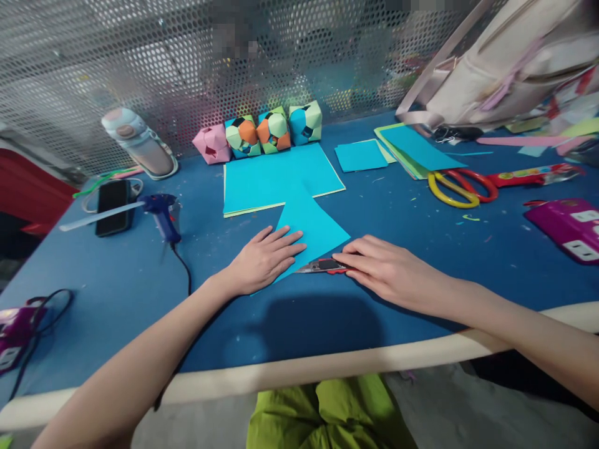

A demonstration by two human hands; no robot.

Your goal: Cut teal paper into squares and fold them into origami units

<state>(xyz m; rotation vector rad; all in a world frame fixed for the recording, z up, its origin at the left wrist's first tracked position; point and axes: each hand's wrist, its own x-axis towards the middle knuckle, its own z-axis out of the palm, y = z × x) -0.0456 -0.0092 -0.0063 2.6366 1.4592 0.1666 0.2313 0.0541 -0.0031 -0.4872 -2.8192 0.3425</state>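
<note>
A folded sheet of blue paper (pixel 313 221) lies on the blue table near its front edge. My left hand (pixel 266 259) rests flat on the sheet's left part, fingers stretched to the right. In my right hand (pixel 386 271) is a red and black utility knife (pixel 325 266), gripped between thumb and fingers. Its blade points left and lies at the sheet's lower edge, close to my left fingertips. Behind, the sheet's upper part overlaps a stack of large blue and green sheets (pixel 276 178).
Folded paper balls (pixel 274 130) line the back. Small blue sheets (pixel 361 155) and scissors (pixel 461 188) lie right, near a purple power strip (pixel 568 227). At left are a glue gun (pixel 163 215), a phone (pixel 112 209) and a bottle (pixel 140 142). A bag (pixel 505 68) stands back right.
</note>
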